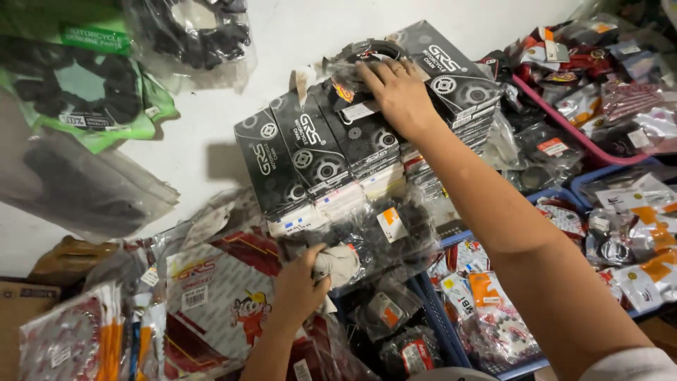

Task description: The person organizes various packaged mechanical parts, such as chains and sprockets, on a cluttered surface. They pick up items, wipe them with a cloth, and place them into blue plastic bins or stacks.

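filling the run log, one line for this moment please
right hand: flat on stacked black cardboard boxes | left hand: gripping clear plastic bag | blue plastic crate below

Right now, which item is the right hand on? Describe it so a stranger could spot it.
Find the white wall at top centre, then the row of black flat boxes leaning against it. The right hand rests flat on a clear plastic packet lying on top of that row. Unlike the printed cardboard boxes around it, it is a see-through bag with a dark ring-shaped part inside and a small white label.
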